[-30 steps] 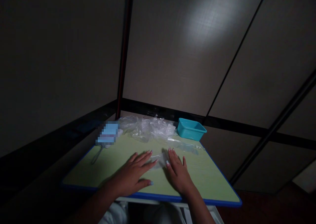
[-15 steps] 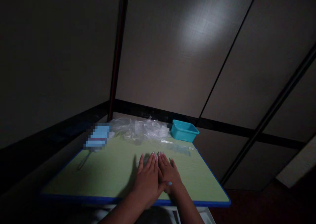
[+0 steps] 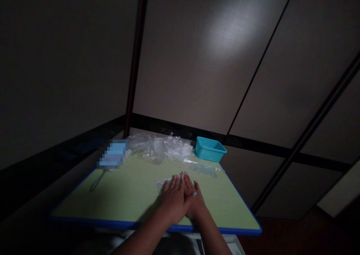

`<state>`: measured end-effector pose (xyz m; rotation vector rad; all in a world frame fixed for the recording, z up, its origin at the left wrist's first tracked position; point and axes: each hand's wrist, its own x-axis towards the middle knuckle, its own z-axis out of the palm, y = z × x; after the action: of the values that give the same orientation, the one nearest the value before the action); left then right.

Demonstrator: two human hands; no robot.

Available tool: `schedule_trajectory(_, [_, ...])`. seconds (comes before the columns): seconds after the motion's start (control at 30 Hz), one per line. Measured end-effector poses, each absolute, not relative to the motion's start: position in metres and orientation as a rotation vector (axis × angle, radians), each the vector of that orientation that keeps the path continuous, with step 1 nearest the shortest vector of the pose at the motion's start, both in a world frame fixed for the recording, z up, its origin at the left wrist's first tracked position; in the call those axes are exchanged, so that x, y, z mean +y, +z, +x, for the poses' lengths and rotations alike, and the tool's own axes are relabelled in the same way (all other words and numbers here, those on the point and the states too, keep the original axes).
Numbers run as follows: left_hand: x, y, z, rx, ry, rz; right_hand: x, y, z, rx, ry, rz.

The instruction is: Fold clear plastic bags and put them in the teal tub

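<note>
Both hands lie side by side, palms down, near the middle of the green table. My left hand has its fingers stretched out flat over a small clear plastic piece, perhaps a bag, whose left end shows beside the fingers. My right hand is flat too, fingers pointing away from me, and the left thumb crosses over it. What lies beneath the palms is hidden. Beyond the fingertips a flat clear plastic bag rests on the tabletop.
A heap of crumpled clear plastic bags runs along the back edge by the wall. A turquoise basket stands at the back right corner. At the left edge lies a blurred light-blue object with a cord loop.
My left hand has slid a little to the right, closer against the right hand. More of the clear plastic piece now shows at its left.
</note>
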<state>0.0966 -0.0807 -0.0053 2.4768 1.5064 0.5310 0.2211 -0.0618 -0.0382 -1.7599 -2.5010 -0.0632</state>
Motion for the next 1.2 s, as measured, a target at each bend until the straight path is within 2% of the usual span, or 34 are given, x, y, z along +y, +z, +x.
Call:
schedule_trajectory(0.27, [-0.071, -0.013, 0.066, 1.619, 0.385, 2.515, -0.065, -0.026, 0.212, -2.351, 0.075, -1.874])
schedule_trajectory(0.53, [-0.068, -0.025, 0.066, 1.705, 0.493, 2.559, -0.055, -0.017, 0.213, -2.447, 0.166, -1.741])
schedule_trajectory(0.8, [-0.058, -0.022, 0.038, 1.800, 0.366, 2.507, -0.054, -0.021, 0.208, -2.416, 0.088, -1.827])
schedule_trajectory(0.87, [-0.053, -0.020, 0.028, 1.651, 0.342, 2.583, -0.052, -0.021, 0.207, -2.420, 0.089, -1.842])
schedule_trajectory(1.03, [-0.029, -0.004, 0.013, 0.933, 0.315, 2.840, -0.042, -0.011, 0.210, -2.487, 0.150, -1.758])
schedule_trajectory(1.2, [-0.004, 0.015, 0.013, 0.752, 0.499, 2.881, -0.033, -0.009, 0.219, -2.521, 0.192, -1.620])
